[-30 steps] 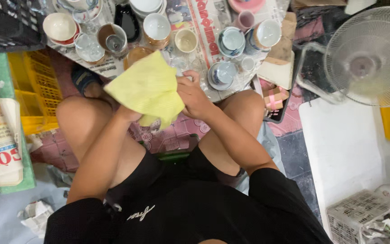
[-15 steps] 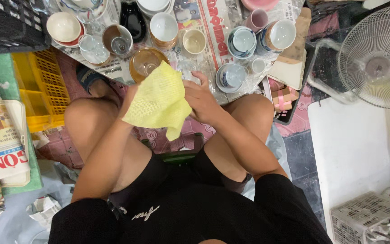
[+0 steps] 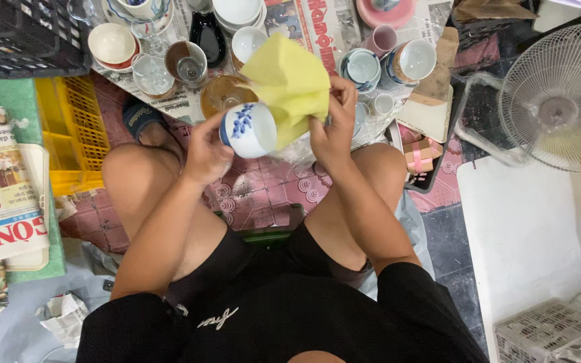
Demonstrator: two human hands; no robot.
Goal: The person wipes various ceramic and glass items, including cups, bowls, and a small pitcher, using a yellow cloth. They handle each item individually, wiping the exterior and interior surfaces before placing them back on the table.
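I sit with my knees apart over a tiled floor. My left hand (image 3: 206, 151) grips a white cup with a blue flower pattern (image 3: 247, 129), tipped on its side with its mouth facing right. My right hand (image 3: 334, 124) holds a yellow cloth (image 3: 290, 81) bunched up against the cup's mouth. Both hands are raised in front of my knees, just short of the crockery spread on newspaper.
Several cups, bowls and glasses (image 3: 169, 57) stand on newspaper (image 3: 317, 20) ahead. A yellow crate (image 3: 75, 128) and a black crate (image 3: 15, 33) sit at left, with folded newspapers (image 3: 1, 188). A white fan (image 3: 563, 101) and a white board (image 3: 526, 235) lie at right.
The cloth, earlier draped over both hands, has been pulled right and up, uncovering the blue-patterned cup in my left hand. The view has shifted slightly.
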